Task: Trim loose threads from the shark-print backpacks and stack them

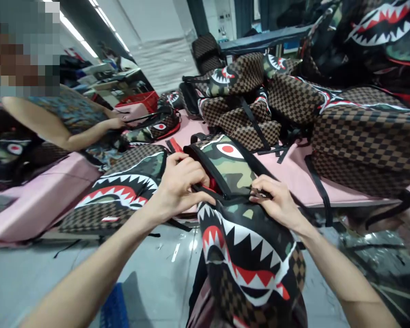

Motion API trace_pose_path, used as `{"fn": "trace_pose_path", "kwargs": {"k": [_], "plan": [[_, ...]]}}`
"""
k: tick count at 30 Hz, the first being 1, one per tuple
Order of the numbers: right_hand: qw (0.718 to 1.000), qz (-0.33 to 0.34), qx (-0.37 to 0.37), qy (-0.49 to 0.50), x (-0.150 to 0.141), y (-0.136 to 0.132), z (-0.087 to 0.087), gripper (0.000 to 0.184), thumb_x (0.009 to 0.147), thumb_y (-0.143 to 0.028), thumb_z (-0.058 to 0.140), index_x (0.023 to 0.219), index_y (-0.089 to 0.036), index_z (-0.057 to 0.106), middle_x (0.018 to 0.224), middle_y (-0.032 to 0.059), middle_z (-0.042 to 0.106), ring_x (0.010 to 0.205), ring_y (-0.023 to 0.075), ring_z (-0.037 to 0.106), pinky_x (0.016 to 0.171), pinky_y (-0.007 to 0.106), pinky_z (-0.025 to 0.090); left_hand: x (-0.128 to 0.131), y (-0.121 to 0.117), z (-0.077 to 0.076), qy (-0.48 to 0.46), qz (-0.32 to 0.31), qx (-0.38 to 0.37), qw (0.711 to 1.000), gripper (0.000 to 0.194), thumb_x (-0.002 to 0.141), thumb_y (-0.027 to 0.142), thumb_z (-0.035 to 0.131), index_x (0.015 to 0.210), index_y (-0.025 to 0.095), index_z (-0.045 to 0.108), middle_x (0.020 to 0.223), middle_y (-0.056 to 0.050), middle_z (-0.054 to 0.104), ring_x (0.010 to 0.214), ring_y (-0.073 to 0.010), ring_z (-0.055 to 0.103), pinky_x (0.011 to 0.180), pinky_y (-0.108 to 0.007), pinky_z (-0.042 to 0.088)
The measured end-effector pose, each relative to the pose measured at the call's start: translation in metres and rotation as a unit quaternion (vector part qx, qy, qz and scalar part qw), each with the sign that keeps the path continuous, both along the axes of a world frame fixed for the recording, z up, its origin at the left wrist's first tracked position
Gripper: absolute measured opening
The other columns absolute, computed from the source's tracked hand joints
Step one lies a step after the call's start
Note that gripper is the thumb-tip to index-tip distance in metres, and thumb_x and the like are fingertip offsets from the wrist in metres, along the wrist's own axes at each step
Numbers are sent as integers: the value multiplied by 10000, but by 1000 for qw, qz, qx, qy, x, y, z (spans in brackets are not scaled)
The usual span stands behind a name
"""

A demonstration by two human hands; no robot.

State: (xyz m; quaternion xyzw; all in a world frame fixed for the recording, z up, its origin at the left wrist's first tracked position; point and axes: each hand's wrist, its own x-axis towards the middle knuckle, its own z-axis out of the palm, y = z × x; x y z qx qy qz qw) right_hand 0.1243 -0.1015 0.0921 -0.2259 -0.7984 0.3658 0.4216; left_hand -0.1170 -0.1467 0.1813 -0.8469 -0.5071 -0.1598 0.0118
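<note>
A backpack with a printed shark mouth, camouflage and brown checks hangs over the table's near edge, in front of my body. Its camouflage top part with a red-and-white eye leans back onto the table. My left hand is closed on the edge of the backpack's opening, where a bit of red lining shows. On the other side of the opening, my right hand is closed with its fingers pinched around a small dark, pointed thing. Its kind is hidden by the fingers.
Another shark backpack lies left on the pink-covered table. Several checked bags are piled at the right and back. Across the table, a person's arm reaches to a bag. A blue object is on the floor.
</note>
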Motion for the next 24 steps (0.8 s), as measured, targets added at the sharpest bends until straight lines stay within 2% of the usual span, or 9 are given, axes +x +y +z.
{"fn": "trace_pose_path", "kwargs": {"k": [2, 5, 7, 10, 12, 14, 19, 21, 24], "plan": [[996, 12, 75, -52, -12, -7, 17, 139, 813, -95, 445, 803, -180, 554, 830, 35, 579, 760, 138, 552, 672, 237, 417, -14, -12, -1, -48, 18, -31, 998, 456, 805, 606, 455, 681, 176, 544, 698, 5, 562, 720, -144, 510, 879, -381, 313], [984, 19, 131, -121, -34, -24, 22, 182, 803, -71, 409, 840, -177, 552, 835, 45, 594, 737, 140, 560, 648, 228, 409, -22, -17, -7, -76, 75, -67, 992, 343, 869, 470, 418, 840, 167, 575, 816, -16, 579, 740, -139, 523, 752, -304, 385], [979, 14, 142, -145, -49, -35, 17, 187, 794, -64, 402, 840, -177, 544, 831, 45, 596, 724, 140, 560, 631, 223, 402, -19, -11, -10, -1, 121, -47, 992, 326, 826, 466, 497, 891, 156, 574, 867, -41, 569, 817, -181, 519, 757, -325, 390], [969, 31, 176, -171, -68, -48, 9, 184, 777, -62, 404, 837, -177, 534, 804, 39, 587, 685, 140, 549, 590, 221, 380, -11, 1, -12, 151, 103, -92, 979, 496, 643, 560, 667, 898, 147, 566, 960, -89, 546, 950, -282, 479, 807, -416, 377], [962, 50, 194, -186, -76, -55, 6, 184, 768, -60, 399, 833, -179, 524, 777, 33, 571, 642, 138, 527, 560, 225, 360, -7, 2, -16, 193, 101, -136, 966, 593, 568, 559, 725, 944, 137, 545, 1039, -121, 520, 987, -313, 459, 802, -439, 379], [960, 68, 192, -190, -80, -62, 4, 185, 761, -56, 387, 820, -184, 507, 754, 27, 553, 620, 138, 509, 547, 229, 349, -5, -5, -25, 201, 116, -133, 963, 626, 558, 516, 758, 984, 123, 523, 1079, -141, 502, 996, -317, 455, 799, -441, 375], [961, 128, 156, -191, -82, -80, 6, 181, 740, -42, 383, 794, -193, 468, 733, 23, 533, 624, 143, 503, 546, 236, 357, -10, -29, -66, 152, 122, -31, 980, 548, 628, 451, 744, 972, 102, 500, 989, -122, 526, 883, -261, 502, 763, -387, 365], [960, 143, 148, -190, -81, -87, 6, 185, 733, -37, 392, 795, -193, 469, 737, 24, 537, 629, 142, 509, 547, 235, 365, -17, -32, -80, 109, 93, -9, 990, 459, 677, 448, 709, 922, 116, 509, 928, -93, 545, 822, -224, 512, 728, -348, 367], [964, 148, 141, -170, -78, -94, 2, 212, 725, -19, 395, 808, -195, 480, 747, 22, 539, 621, 130, 512, 536, 224, 374, -30, -40, -84, -4, 44, 11, 999, 322, 753, 447, 640, 819, 154, 523, 838, -40, 567, 777, -177, 510, 707, -303, 370]]}}
